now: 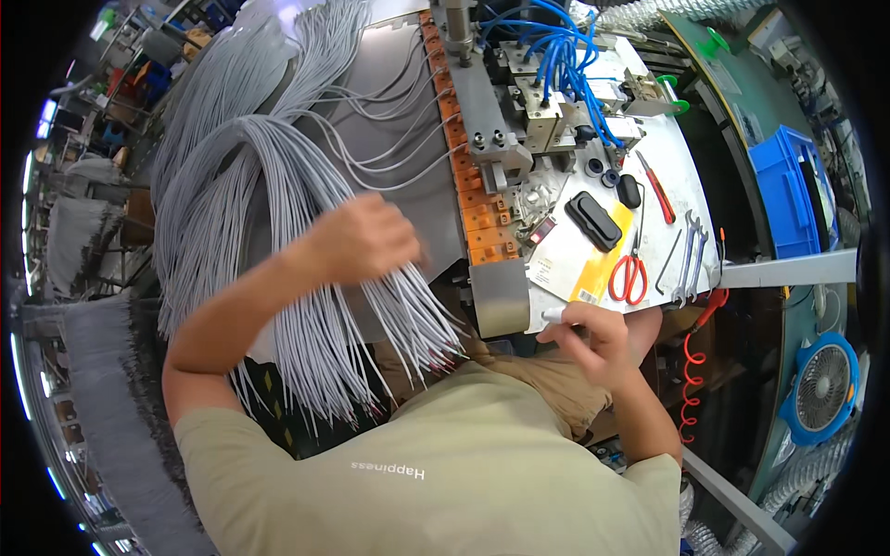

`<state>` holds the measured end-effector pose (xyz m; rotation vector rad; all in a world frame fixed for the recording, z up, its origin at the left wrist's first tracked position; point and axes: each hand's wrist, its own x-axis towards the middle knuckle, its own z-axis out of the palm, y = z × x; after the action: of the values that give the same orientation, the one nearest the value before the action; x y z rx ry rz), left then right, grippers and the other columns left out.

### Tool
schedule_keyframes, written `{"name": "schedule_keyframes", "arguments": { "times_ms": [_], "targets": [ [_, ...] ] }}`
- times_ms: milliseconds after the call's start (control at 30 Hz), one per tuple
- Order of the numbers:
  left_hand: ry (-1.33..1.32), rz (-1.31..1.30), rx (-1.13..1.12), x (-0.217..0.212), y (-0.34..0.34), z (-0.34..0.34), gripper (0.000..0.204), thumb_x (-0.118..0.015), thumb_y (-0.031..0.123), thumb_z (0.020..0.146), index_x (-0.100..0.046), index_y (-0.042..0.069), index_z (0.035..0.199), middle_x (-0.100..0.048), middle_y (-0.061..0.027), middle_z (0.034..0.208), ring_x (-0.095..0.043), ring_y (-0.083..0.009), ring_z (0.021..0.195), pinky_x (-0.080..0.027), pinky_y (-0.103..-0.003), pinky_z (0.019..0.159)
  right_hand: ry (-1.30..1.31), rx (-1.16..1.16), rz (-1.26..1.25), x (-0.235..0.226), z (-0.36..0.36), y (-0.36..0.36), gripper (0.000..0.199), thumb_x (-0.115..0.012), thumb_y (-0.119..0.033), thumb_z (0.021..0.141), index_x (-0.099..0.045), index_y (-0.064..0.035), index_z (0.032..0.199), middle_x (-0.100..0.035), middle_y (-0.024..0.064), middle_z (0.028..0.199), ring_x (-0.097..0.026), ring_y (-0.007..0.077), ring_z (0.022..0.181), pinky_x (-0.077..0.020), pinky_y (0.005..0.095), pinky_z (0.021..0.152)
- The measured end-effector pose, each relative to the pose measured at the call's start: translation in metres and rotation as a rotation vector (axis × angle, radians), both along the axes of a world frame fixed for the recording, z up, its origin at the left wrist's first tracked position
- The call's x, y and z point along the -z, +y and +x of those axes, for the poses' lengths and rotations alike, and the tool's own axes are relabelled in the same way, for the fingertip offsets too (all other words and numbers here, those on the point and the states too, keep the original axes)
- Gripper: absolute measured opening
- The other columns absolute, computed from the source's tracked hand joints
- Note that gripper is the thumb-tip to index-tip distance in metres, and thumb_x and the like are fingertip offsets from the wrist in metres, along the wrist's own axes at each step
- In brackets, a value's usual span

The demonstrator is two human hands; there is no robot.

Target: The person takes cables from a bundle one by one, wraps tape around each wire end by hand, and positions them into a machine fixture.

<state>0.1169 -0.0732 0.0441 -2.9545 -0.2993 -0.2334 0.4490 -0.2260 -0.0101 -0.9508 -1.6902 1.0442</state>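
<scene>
A thick bundle of grey cables [278, 176] drapes over the table's left side, its cut ends hanging toward my lap. Over the bundle's right strands is my left hand [371, 239], its fingers curled closed and slightly blurred. Whether a cable lies inside that grip is hidden. At the table's front edge, my right hand [596, 341] has its fingers loosely bent, with a gap between thumb and index finger. A small white piece [553, 315] sits at a fingertip, looking like a finger cover. Several single cables run into an orange slotted rail [482, 218] beyond my hands.
Behind the rail stands a metal machine [542, 116] with blue air tubes [565, 56]. Red-handled scissors [629, 278], a black case [593, 221], a screwdriver [658, 190] and wrenches [687, 259] lie on the right. Farther right are a blue bin [783, 195] and a fan [822, 389].
</scene>
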Motion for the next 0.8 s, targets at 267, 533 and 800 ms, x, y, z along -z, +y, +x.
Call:
{"name": "schedule_keyframes", "arguments": {
  "times_ms": [267, 533, 800],
  "targets": [
    [-0.223, -0.594, 0.100, -0.004, -0.028, 0.067, 0.017, -0.063, 0.008, 0.086, -0.066, 0.006, 0.103, -0.058, -0.0004, 0.075, -0.056, -0.0128, 0.061, -0.045, -0.028, 0.052, 0.707, 0.236, -0.675, 0.000, -0.022, 0.035, 0.020, -0.067, 0.001, 0.090, -0.059, 0.0005, 0.108, -0.059, 0.0024, 0.067, -0.054, 0.0082, 0.055, -0.0392, 0.0228, 0.049],
    [-0.417, -1.970, -0.574, -0.012, 0.006, 0.053, 0.021, -0.058, 0.015, 0.101, -0.064, 0.002, 0.116, -0.065, -0.0010, 0.075, -0.060, -0.0063, 0.061, -0.049, -0.024, 0.055, -0.067, 0.434, 0.322, 0.008, -0.065, 0.039, 0.014, -0.068, 0.000, 0.089, -0.056, -0.0012, 0.096, -0.051, 0.0021, 0.060, -0.043, 0.0097, 0.049, -0.0336, 0.0254, 0.047],
    [-0.323, -1.745, -0.476, 0.004, -0.005, 0.057, 0.015, -0.061, 0.012, 0.098, -0.065, 0.000, 0.107, -0.070, -0.0051, 0.081, -0.065, -0.0092, 0.062, -0.052, -0.022, 0.059, -0.075, 0.381, 0.217, -0.015, -0.066, 0.075, 0.019, -0.072, 0.000, 0.086, -0.060, -0.0013, 0.100, -0.058, 0.0070, 0.066, -0.054, 0.0122, 0.055, -0.0398, 0.0288, 0.051]
  ]
}}
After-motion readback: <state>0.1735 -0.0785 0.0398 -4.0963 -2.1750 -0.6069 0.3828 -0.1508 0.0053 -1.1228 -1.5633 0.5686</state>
